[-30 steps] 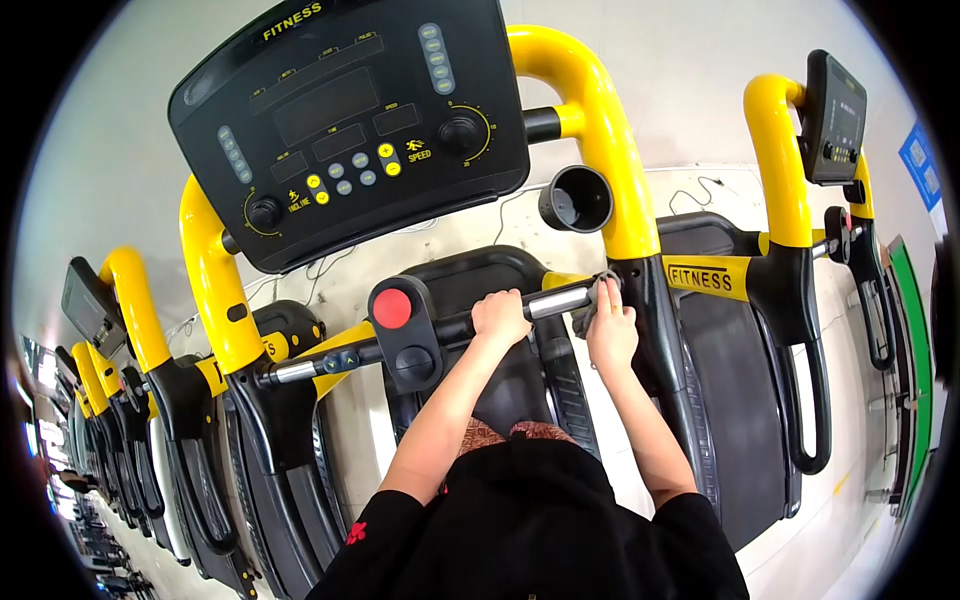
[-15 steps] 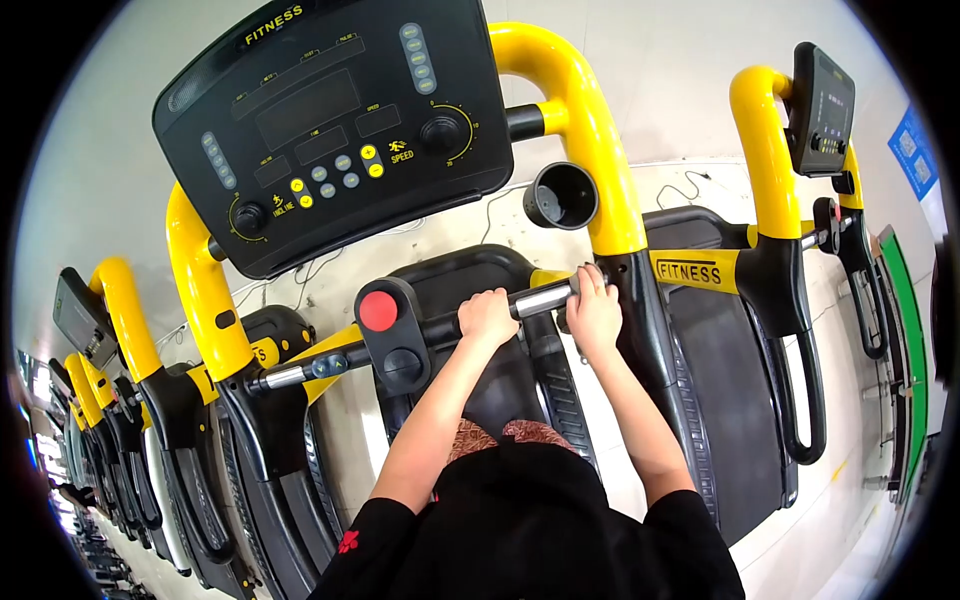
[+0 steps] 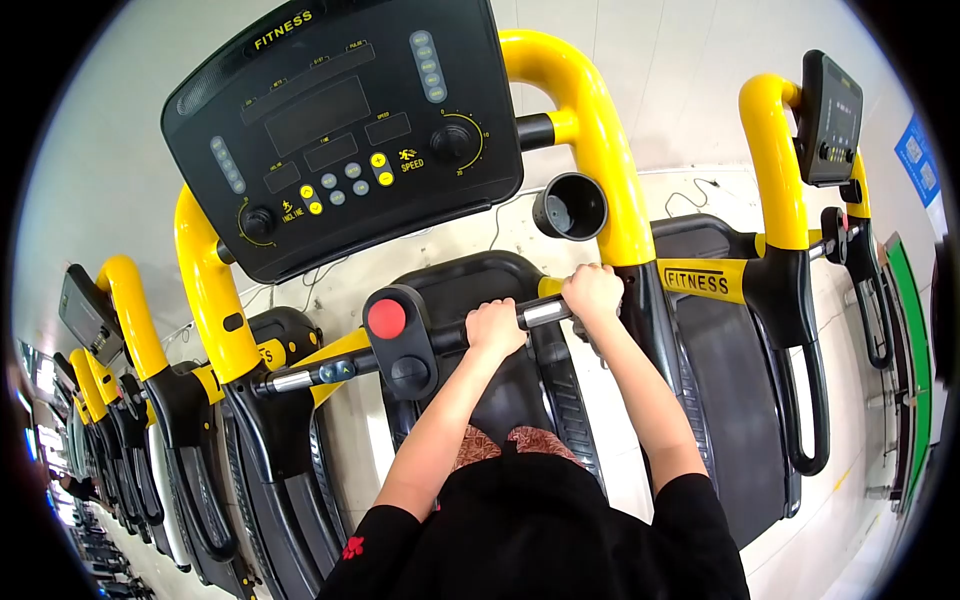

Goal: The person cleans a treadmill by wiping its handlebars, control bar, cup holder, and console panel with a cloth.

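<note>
Left hand point(image 3: 496, 326) and right hand point(image 3: 592, 292) curled over the crossbar point(image 3: 544, 312) beneath them, anything under the right palm unclear.

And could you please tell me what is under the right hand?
Under the right hand runs the bar, its silver part showing just to the left. Something grey, perhaps cloth, peeks out below the hand. What the palm covers cannot be seen.

1. Console point(image 3: 340, 130): beyond the handlebar point(image 3: 544, 313).
2. Cup holder point(image 3: 571, 206): beyond the handlebar's right end.
3. Button point(image 3: 387, 319): on the handlebar, left of middle.
4. Left hand point(image 3: 496, 327): on the handlebar, right of middle.
5. Right hand point(image 3: 593, 292): near the handlebar's right end.
</note>
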Demonstrator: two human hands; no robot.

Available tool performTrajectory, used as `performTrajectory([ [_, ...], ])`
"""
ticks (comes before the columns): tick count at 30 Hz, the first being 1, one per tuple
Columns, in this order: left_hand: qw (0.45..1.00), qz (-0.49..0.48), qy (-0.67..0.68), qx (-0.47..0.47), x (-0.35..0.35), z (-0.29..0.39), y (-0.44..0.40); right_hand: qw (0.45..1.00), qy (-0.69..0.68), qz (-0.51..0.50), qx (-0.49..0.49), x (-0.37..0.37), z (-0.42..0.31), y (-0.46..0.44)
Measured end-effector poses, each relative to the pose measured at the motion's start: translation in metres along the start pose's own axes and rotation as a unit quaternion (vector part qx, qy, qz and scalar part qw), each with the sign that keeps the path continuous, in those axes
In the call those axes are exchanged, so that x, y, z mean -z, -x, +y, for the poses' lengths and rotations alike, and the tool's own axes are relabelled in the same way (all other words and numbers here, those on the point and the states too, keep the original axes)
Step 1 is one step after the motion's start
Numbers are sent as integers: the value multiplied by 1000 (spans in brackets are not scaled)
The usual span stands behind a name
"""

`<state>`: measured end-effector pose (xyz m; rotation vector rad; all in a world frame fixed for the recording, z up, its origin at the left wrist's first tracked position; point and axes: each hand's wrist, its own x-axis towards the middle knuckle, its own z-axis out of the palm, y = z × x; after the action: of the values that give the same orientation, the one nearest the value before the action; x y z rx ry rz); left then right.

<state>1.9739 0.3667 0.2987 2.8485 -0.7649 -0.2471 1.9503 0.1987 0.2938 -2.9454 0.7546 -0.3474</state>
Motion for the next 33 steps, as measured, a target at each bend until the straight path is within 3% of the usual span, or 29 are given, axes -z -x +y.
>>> performTrajectory([
  [5, 1000, 0, 2, 1, -2, 0, -2, 996, 27, -85, -5, -6, -11, -16],
  [9, 1000, -12, -6, 9, -2, 0, -4, 997, 27, -73, -6, -3, -13, -14],
  [15, 1000, 3, -18, 1, -7, -1, 1, 997, -36, -42, 56, -2, -3, 11],
  [17, 1000, 10, -20, -2, -6, -1, -1, 983, -99, 103, 112, -15, 4, 23],
  [23, 1000, 13, -5, -10, -4, 1, -1, 975, -80, 113, 172, -9, 14, 43],
  [27, 1000, -18, 8, 9, 9, 6, -1, 982, -79, 5, 173, 2, -3, 11],
  [29, 1000, -9, 13, 16, 9, 7, -4, 967, -12, -238, 90, 11, -19, -8],
  [31, 998, -46, 17, 39, 13, 7, -6, 970, -22, -213, 112, -1, -23, -20],
  [33, 998, -37, 20, 37, 12, 7, -5, 957, -18, -277, 78, -5, -29, -29],
])
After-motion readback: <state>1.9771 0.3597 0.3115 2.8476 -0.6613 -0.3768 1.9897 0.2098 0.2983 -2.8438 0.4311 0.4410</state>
